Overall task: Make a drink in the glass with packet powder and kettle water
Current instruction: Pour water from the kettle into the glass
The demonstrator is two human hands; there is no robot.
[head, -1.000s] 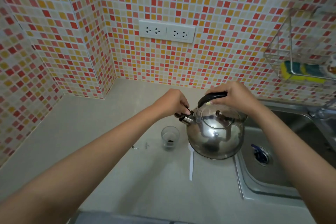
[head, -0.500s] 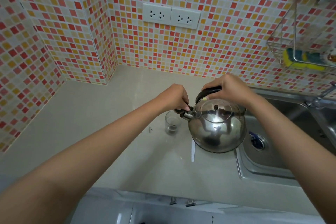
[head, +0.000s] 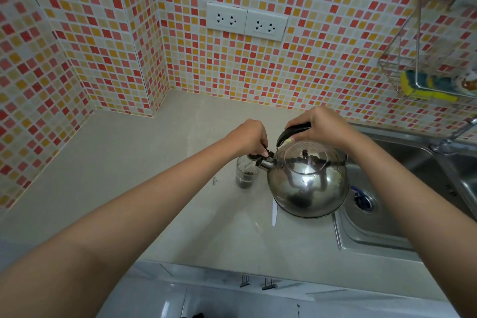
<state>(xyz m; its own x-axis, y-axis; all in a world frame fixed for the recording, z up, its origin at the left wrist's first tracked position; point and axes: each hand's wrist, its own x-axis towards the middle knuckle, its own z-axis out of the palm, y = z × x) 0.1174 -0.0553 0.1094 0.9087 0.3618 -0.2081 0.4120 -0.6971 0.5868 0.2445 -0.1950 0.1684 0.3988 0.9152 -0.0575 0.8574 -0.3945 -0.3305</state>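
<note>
From the head camera, the right hand is closed around the black handle of the steel whistling kettle, and the left hand pinches the small black spout cap between its fingertips, holding it at the spout. The glass stands on the worktop just beside the kettle, directly under the spout, with dark powder at its bottom; whether any water is already in it I cannot tell. The kettle seems tilted a little toward the glass, and I cannot say surely if its base touches the worktop. What could go wrong, in my judgement: the fingers of the left hand are very near the spout mouth, so steam or hot water may burn them if the pour starts while they hold the cap; the glass is small and narrow, so a too fast tilt may send water over its rim or push it over; the kettle sits near the edge of the sink, and a slip of the right hand could drop it there. A white strip — perhaps the empty packet, partly under the kettle — may get wet. The count: two hands, one kettle, one glass, one white strip, some tiny scraps on the worktop, two wall sockets, one wire rack with a sponge — and one sink.
</note>
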